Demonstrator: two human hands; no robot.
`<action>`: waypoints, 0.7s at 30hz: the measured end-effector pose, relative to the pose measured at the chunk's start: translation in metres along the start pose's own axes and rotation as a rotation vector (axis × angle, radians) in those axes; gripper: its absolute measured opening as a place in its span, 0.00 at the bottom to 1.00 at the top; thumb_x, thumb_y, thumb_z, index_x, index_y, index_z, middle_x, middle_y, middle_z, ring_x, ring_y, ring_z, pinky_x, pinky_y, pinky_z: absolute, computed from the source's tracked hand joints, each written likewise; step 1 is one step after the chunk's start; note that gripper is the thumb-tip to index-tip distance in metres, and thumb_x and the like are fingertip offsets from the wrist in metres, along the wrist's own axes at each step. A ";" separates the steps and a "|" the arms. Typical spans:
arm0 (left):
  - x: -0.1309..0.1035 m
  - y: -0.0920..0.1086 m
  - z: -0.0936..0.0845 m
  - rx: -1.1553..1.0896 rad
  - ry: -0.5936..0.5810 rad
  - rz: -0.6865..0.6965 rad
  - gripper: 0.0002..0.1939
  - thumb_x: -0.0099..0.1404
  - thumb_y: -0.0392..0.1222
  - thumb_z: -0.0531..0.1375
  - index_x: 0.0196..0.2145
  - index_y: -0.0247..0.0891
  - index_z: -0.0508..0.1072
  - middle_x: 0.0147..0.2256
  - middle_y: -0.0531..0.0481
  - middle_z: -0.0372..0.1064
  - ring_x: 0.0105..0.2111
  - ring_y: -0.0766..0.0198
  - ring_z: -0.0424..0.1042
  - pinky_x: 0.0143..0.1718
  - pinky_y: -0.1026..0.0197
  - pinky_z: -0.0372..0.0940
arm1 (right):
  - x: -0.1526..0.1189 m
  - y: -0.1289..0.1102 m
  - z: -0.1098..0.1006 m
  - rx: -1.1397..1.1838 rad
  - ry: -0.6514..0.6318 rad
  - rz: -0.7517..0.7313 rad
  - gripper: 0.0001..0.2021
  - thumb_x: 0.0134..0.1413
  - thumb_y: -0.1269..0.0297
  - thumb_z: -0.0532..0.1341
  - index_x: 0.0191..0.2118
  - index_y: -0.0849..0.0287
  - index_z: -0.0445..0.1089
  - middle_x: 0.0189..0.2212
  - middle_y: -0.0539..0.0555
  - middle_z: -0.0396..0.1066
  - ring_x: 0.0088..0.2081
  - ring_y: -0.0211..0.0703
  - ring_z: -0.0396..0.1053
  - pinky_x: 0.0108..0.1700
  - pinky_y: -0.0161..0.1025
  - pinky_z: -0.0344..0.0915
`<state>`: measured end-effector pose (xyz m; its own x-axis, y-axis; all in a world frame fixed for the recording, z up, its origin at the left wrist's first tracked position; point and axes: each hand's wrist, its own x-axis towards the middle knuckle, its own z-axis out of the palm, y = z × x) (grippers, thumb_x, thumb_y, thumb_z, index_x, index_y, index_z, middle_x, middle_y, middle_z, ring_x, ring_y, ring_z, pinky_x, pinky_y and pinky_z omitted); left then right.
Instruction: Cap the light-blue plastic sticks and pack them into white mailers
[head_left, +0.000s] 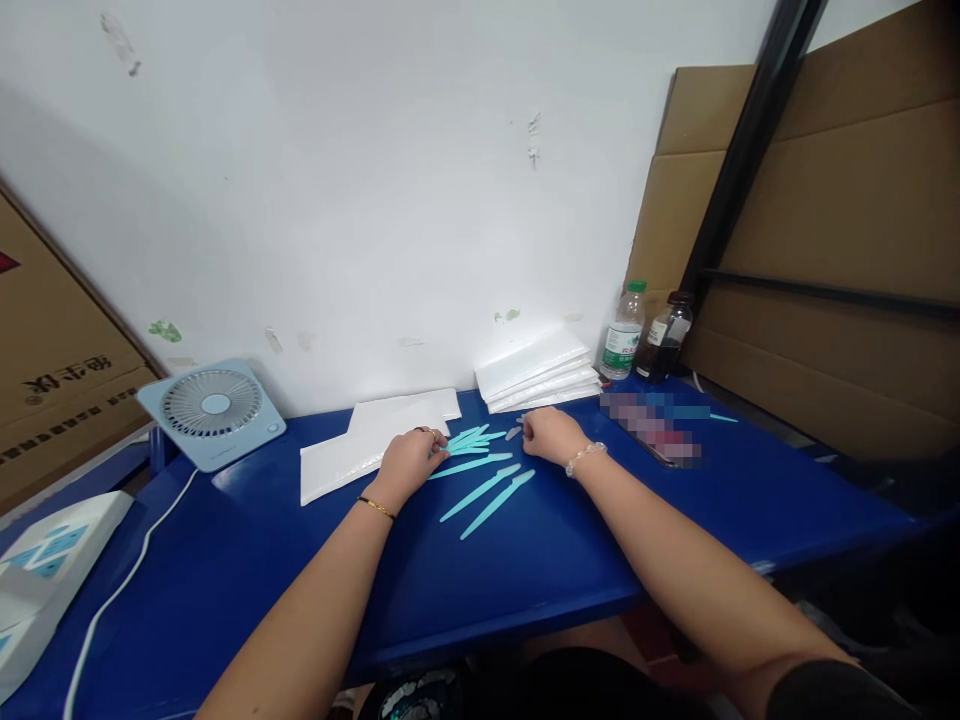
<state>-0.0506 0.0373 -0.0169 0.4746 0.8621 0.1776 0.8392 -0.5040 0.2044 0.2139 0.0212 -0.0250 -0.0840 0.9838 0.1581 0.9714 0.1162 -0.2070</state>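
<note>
My left hand (411, 462) is closed, its fingertips pinching the near ends of a fanned bunch of turquoise eyebrow razors (474, 438) on the blue table. Three more loose razors lie just in front of the bunch, including one razor (480, 492) in the middle and another razor (497, 504) nearest me. To the right of the bunch, my right hand (553, 436) has its fingers curled down to the tabletop; what they hold, if anything, is hidden. Beside those fingertips lies a small translucent piece (514, 432), perhaps a razor cap.
White padded envelopes (337, 468) lie left of my hands, and a stack of them (532, 372) sits by the wall. A blue fan (217, 405) stands at left. A water bottle (624, 335) and dark bottle (666, 340) stand at back right, behind a blurred object (652, 425).
</note>
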 end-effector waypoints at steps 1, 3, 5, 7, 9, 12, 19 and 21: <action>0.000 0.000 0.000 0.001 0.000 0.001 0.11 0.60 0.45 0.55 0.37 0.41 0.74 0.36 0.48 0.72 0.34 0.59 0.70 0.34 0.62 0.60 | 0.000 -0.002 0.001 -0.027 0.011 -0.009 0.04 0.42 0.71 0.62 0.28 0.60 0.73 0.30 0.60 0.74 0.32 0.47 0.70 0.30 0.36 0.57; 0.000 -0.001 0.000 -0.002 0.003 0.009 0.10 0.60 0.45 0.55 0.36 0.41 0.73 0.36 0.48 0.72 0.34 0.59 0.70 0.34 0.61 0.60 | -0.001 -0.003 0.002 -0.054 0.031 -0.023 0.05 0.42 0.73 0.61 0.29 0.61 0.72 0.32 0.62 0.73 0.33 0.47 0.70 0.31 0.36 0.58; 0.000 -0.002 0.000 -0.015 0.007 0.020 0.10 0.61 0.45 0.53 0.35 0.41 0.73 0.36 0.48 0.73 0.34 0.59 0.70 0.34 0.61 0.60 | -0.001 -0.002 0.003 -0.045 0.031 -0.038 0.05 0.43 0.74 0.60 0.29 0.61 0.71 0.32 0.61 0.73 0.34 0.47 0.70 0.32 0.36 0.59; 0.000 -0.004 0.000 -0.031 0.014 0.032 0.12 0.63 0.45 0.51 0.34 0.41 0.73 0.36 0.48 0.73 0.34 0.59 0.70 0.34 0.61 0.60 | 0.000 0.002 0.003 0.045 0.020 -0.061 0.04 0.44 0.73 0.60 0.28 0.60 0.70 0.30 0.58 0.73 0.33 0.45 0.69 0.32 0.35 0.59; 0.000 -0.004 0.000 -0.061 0.035 0.033 0.13 0.64 0.45 0.49 0.33 0.40 0.71 0.36 0.47 0.72 0.34 0.59 0.70 0.34 0.61 0.60 | 0.001 0.006 0.002 0.218 0.032 -0.073 0.02 0.47 0.71 0.59 0.29 0.59 0.69 0.29 0.54 0.72 0.31 0.41 0.69 0.32 0.33 0.60; 0.000 -0.003 -0.001 -0.150 0.085 -0.007 0.14 0.66 0.44 0.46 0.34 0.39 0.69 0.36 0.46 0.71 0.35 0.59 0.70 0.34 0.60 0.60 | 0.002 0.009 -0.002 0.518 0.049 -0.049 0.03 0.53 0.67 0.56 0.32 0.58 0.66 0.28 0.50 0.70 0.25 0.35 0.68 0.30 0.32 0.61; 0.000 0.008 -0.008 -0.282 0.091 0.046 0.17 0.69 0.49 0.42 0.35 0.39 0.65 0.30 0.50 0.67 0.32 0.61 0.67 0.36 0.60 0.61 | -0.002 -0.002 -0.011 0.827 0.054 -0.046 0.03 0.53 0.67 0.58 0.35 0.59 0.66 0.25 0.49 0.69 0.26 0.36 0.71 0.30 0.32 0.64; -0.001 0.010 -0.010 -0.284 0.058 0.094 0.19 0.68 0.51 0.43 0.34 0.39 0.68 0.31 0.49 0.67 0.33 0.61 0.67 0.37 0.60 0.61 | -0.003 -0.004 -0.013 0.877 0.086 -0.091 0.04 0.53 0.67 0.57 0.36 0.59 0.67 0.24 0.50 0.69 0.29 0.38 0.72 0.33 0.34 0.66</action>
<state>-0.0450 0.0307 -0.0056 0.5236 0.8110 0.2611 0.6809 -0.5825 0.4439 0.2135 0.0155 -0.0118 -0.1016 0.9561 0.2749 0.4390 0.2910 -0.8501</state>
